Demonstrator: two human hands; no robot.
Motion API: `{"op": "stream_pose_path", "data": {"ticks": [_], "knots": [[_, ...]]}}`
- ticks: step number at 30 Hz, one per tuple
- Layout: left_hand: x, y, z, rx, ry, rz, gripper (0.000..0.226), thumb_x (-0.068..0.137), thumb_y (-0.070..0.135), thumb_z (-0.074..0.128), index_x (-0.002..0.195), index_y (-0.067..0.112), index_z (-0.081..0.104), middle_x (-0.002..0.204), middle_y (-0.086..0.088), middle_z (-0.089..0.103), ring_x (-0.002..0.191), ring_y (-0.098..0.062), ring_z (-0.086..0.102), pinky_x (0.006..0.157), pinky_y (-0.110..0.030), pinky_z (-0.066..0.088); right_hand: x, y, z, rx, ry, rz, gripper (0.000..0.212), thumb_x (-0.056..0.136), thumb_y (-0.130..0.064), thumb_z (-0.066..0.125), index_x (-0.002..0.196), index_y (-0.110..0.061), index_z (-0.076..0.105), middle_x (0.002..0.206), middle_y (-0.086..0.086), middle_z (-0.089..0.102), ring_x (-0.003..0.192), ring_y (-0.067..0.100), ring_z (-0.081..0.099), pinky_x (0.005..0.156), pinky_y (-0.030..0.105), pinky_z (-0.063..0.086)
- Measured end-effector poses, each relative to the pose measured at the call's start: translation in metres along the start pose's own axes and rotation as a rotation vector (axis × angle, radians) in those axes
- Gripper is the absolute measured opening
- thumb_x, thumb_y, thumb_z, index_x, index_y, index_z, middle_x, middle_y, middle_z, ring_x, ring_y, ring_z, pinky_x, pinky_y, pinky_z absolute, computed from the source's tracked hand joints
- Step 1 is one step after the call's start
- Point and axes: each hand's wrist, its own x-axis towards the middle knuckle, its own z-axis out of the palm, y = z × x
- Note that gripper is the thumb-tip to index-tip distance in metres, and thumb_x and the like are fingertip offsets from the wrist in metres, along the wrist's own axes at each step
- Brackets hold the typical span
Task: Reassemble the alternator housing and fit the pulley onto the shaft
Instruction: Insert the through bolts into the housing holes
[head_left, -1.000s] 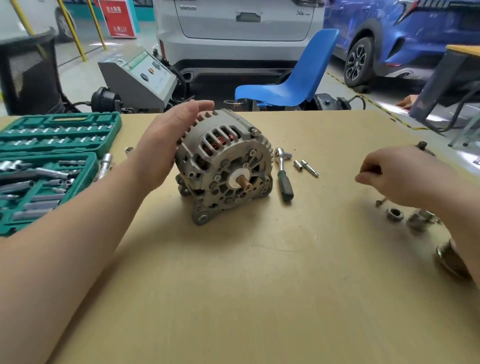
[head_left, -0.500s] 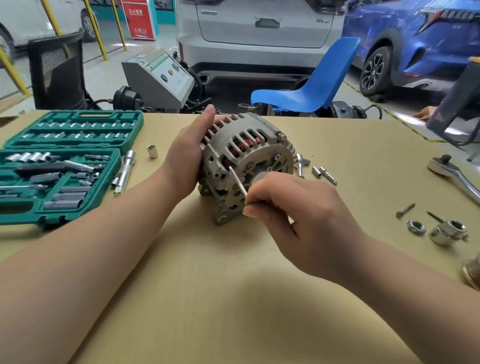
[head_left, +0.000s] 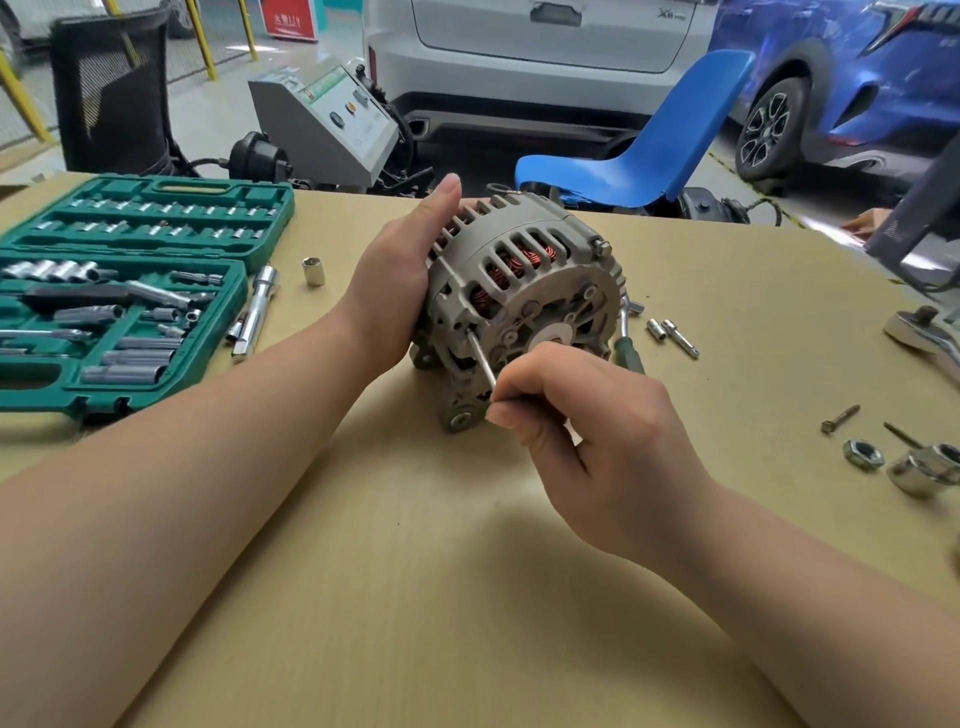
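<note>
The grey alternator (head_left: 524, 291) lies on its side on the tan table (head_left: 415, 597), its front face with the shaft turned toward me. My left hand (head_left: 402, 291) grips the housing's left rear side. My right hand (head_left: 587, 441) pinches the head end of a long housing bolt (head_left: 480, 361); the bolt's tip sits in a hole on the housing's lower left rim. My right hand hides most of the shaft. A second bolt (head_left: 840, 419), a nut (head_left: 862, 453) and a large socket (head_left: 924, 470) lie at the right.
An open green socket set (head_left: 119, 291) fills the left side, with an extension bar (head_left: 255, 312) and a loose socket (head_left: 313, 270) beside it. A green-handled ratchet (head_left: 629, 343) and small bits (head_left: 678, 336) lie behind the alternator. A large ratchet (head_left: 924, 338) rests at the far right.
My right hand came from the parts at the right carrying a long bolt and has brought its tip into a hole on the housing rim. The left hand stays on the housing.
</note>
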Motion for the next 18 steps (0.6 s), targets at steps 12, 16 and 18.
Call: {"op": "stream_pose_path", "data": {"ticks": [12,16,18], "knots": [[-0.001,0.000,0.000,0.000,-0.001,0.007,0.056,0.101,0.065,0.054,0.122,0.022,0.083,0.131,-0.016,0.077,0.126,-0.037,0.072,0.119,-0.060,0.047,0.001,-0.002,0.003,0.049,0.036,0.097,0.013,0.101,-0.005,0.063,0.091,0.002,0.067,0.083,-0.005,0.056,0.073,-0.003,0.044,0.071,0.011,0.035],[-0.003,0.000,0.003,-0.040,0.030,0.016,0.056,0.103,0.064,0.051,0.115,0.020,0.085,0.128,-0.017,0.078,0.124,-0.036,0.073,0.117,-0.059,0.049,0.008,-0.004,0.006,-0.002,0.040,0.102,0.010,0.100,-0.004,0.067,0.093,0.002,0.070,0.082,0.003,0.065,0.071,0.012,0.050,0.069,0.018,0.044],[-0.005,0.001,0.002,-0.020,0.040,0.012,0.060,0.104,0.064,0.047,0.118,0.019,0.084,0.128,-0.018,0.077,0.125,-0.037,0.073,0.118,-0.060,0.048,0.012,-0.005,0.005,-0.086,0.044,0.044,0.013,0.102,-0.010,0.070,0.095,0.000,0.073,0.084,0.005,0.069,0.072,0.021,0.060,0.067,0.033,0.052]]}}
